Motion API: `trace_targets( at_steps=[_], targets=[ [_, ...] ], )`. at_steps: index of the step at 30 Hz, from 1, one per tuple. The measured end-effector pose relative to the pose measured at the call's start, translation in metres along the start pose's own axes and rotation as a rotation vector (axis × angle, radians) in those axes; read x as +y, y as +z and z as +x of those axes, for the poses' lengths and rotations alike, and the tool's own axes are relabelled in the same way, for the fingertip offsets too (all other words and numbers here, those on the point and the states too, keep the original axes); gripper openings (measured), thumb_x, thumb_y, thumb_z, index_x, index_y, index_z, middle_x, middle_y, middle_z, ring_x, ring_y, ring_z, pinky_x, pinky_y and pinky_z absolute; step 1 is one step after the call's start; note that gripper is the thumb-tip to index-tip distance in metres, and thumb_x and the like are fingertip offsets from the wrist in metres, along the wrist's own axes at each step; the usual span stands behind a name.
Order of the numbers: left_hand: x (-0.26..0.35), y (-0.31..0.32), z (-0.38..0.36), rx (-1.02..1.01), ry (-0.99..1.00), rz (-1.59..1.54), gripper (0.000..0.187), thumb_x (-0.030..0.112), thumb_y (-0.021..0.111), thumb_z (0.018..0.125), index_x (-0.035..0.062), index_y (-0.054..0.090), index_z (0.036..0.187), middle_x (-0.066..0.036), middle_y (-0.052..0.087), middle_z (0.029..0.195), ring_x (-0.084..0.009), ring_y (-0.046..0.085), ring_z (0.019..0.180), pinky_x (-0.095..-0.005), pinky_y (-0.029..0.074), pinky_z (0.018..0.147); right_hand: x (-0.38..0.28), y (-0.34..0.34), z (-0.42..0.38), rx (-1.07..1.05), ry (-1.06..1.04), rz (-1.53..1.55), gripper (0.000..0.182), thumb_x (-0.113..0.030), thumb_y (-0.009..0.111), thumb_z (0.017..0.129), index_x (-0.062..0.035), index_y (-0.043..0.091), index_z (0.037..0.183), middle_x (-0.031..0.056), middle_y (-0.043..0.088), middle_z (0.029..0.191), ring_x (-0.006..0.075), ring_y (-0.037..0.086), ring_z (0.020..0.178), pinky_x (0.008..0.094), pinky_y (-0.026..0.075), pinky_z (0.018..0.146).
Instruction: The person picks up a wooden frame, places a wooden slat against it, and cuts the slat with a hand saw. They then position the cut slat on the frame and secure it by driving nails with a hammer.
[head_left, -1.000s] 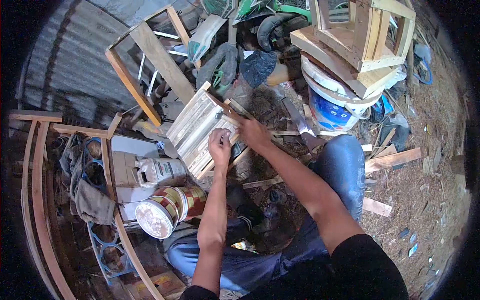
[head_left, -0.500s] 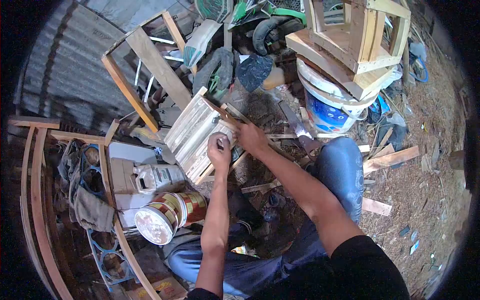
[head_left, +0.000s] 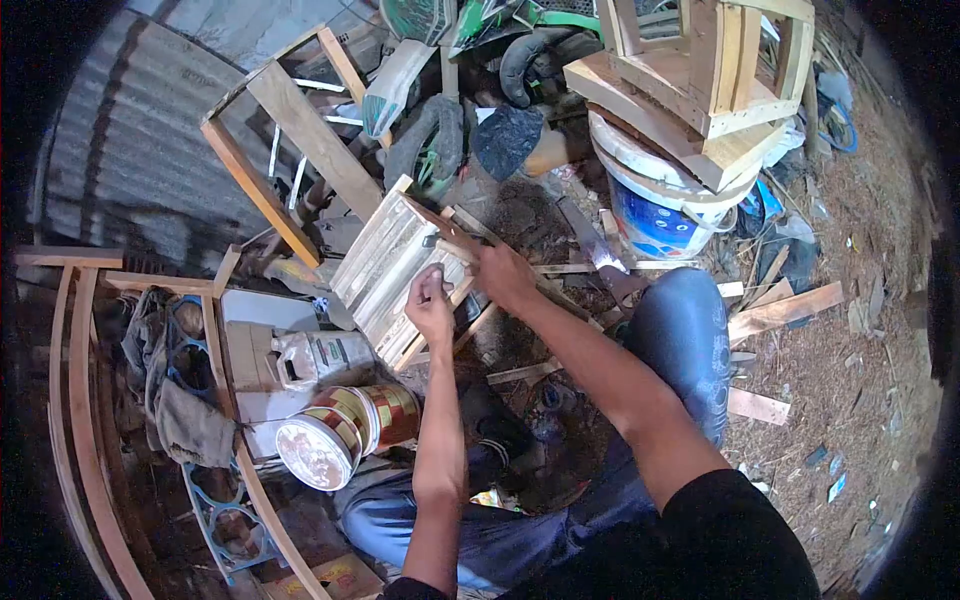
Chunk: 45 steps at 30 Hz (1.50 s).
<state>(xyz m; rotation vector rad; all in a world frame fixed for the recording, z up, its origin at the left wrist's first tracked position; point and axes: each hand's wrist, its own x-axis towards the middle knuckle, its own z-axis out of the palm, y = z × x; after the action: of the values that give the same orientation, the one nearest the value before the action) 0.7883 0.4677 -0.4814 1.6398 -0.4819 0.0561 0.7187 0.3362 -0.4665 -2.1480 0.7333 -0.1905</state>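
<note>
A slatted wooden piece (head_left: 375, 270) of pale boards, with a brown side edge, stands tilted in front of me. My right hand (head_left: 505, 278) is closed over its right edge, some of the fingers hidden behind the wood. Over the lower right of the slats, my left hand (head_left: 430, 308) has its fingers pinched together. Whatever may be between those fingertips is too small to make out. A small dark metal-looking object (head_left: 432, 240) shows on the slats just above the left hand.
Left of me lie a brown-patterned bucket (head_left: 318, 445), a whitish jug (head_left: 322, 355) and a wooden frame (head_left: 245, 470). A handsaw (head_left: 592, 240) rests beyond my right hand. A white-blue bucket (head_left: 650, 212) supports wooden frames (head_left: 690, 110). Offcuts (head_left: 785, 312) litter the ground at right.
My left hand has shifted slightly left and turned, its fingertips now pointing up over the slats. The right hand keeps its place on the wooden edge. The view has shifted slightly.
</note>
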Motion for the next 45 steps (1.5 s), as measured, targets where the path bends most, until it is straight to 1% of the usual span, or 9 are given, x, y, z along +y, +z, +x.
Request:
trace_targets(
  at_steps=[2,10,14,16,19,22,32,39,45],
  targets=[
    [0.003,-0.001,0.0,-0.022,0.159,0.068,0.013,0.01,0.062,0.089,-0.0001,0.064,0.098,-0.008,0.066,0.088,-0.0107,0.059,0.068,-0.0224,0.047,0.059,-0.001,-0.002,0.002,-0.044,0.01,0.008,0.031,-0.031,0.067,0.082,-0.014,0.067,0.108,0.0239,0.066,0.087,0.042,0.064,0.087,0.0488,0.052,0.077],
    [0.009,-0.002,-0.005,-0.072,-0.218,0.051,0.013,0.011,0.063,0.089,0.0008,0.066,0.097,-0.001,0.063,0.078,-0.0079,0.054,0.065,-0.0219,0.044,0.056,-0.011,-0.02,-0.009,-0.041,-0.025,0.029,0.032,-0.032,0.067,0.082,-0.0065,0.067,0.102,0.0252,0.065,0.086,0.0412,0.065,0.086,0.0495,0.052,0.073],
    [0.011,0.0,-0.005,-0.107,-0.205,0.088,0.012,0.01,0.063,0.088,-0.0007,0.067,0.093,-0.004,0.064,0.082,-0.012,0.058,0.072,-0.0254,0.047,0.064,-0.008,-0.013,-0.004,-0.06,0.013,0.051,0.03,-0.032,0.066,0.083,-0.0063,0.067,0.099,0.0241,0.065,0.084,0.0412,0.065,0.084,0.0494,0.052,0.071],
    [0.007,-0.001,0.0,-0.149,0.292,0.297,0.011,0.008,0.064,0.087,-0.0026,0.066,0.091,-0.009,0.065,0.088,-0.0181,0.06,0.083,-0.0297,0.047,0.076,-0.005,-0.007,-0.004,-0.033,-0.003,0.042,0.03,-0.032,0.066,0.084,-0.0067,0.067,0.1,0.0239,0.065,0.084,0.041,0.065,0.084,0.0493,0.052,0.071],
    [0.018,0.001,-0.004,-0.149,0.126,0.269,0.011,0.005,0.064,0.085,-0.0039,0.066,0.089,-0.012,0.065,0.095,-0.0225,0.06,0.092,-0.0323,0.045,0.085,-0.01,-0.014,-0.005,-0.049,-0.009,0.027,0.03,-0.033,0.066,0.084,-0.0075,0.067,0.1,0.0232,0.066,0.084,0.0404,0.065,0.084,0.0488,0.052,0.072],
    [0.011,-0.001,-0.001,-0.169,0.214,0.318,0.01,0.006,0.064,0.085,-0.0034,0.067,0.09,-0.011,0.065,0.095,-0.0218,0.06,0.09,-0.0313,0.046,0.083,-0.008,-0.014,-0.003,-0.083,0.005,0.014,0.031,-0.034,0.066,0.084,-0.0082,0.067,0.101,0.0223,0.066,0.085,0.0397,0.065,0.085,0.0485,0.052,0.073],
    [0.02,0.0,-0.005,-0.147,0.165,0.363,0.01,0.005,0.065,0.082,-0.0026,0.067,0.089,-0.013,0.065,0.092,-0.0225,0.061,0.087,-0.0307,0.047,0.079,-0.013,-0.022,-0.004,-0.114,0.019,0.064,0.033,-0.03,0.068,0.081,-0.0068,0.066,0.104,0.0235,0.066,0.091,0.0412,0.064,0.089,0.0485,0.051,0.077],
    [0.013,-0.003,0.001,-0.105,0.459,0.527,0.013,0.003,0.068,0.074,0.0012,0.067,0.087,-0.014,0.065,0.091,-0.0313,0.058,0.087,-0.0387,0.046,0.079,-0.007,-0.035,-0.002,-0.131,-0.164,0.075,0.03,-0.023,0.066,0.081,-0.0018,0.065,0.101,0.0257,0.065,0.092,0.0423,0.062,0.089,0.0487,0.05,0.079],
    [0.015,-0.009,0.001,-0.054,0.402,0.532,0.011,0.005,0.068,0.073,0.0023,0.067,0.084,-0.011,0.064,0.088,-0.0326,0.056,0.087,-0.0409,0.045,0.08,-0.019,-0.029,-0.013,-0.052,-0.264,0.128,0.034,-0.025,0.057,0.089,-0.0011,0.057,0.113,0.0288,0.063,0.09,0.047,0.06,0.088,0.0509,0.047,0.076]
  ],
)
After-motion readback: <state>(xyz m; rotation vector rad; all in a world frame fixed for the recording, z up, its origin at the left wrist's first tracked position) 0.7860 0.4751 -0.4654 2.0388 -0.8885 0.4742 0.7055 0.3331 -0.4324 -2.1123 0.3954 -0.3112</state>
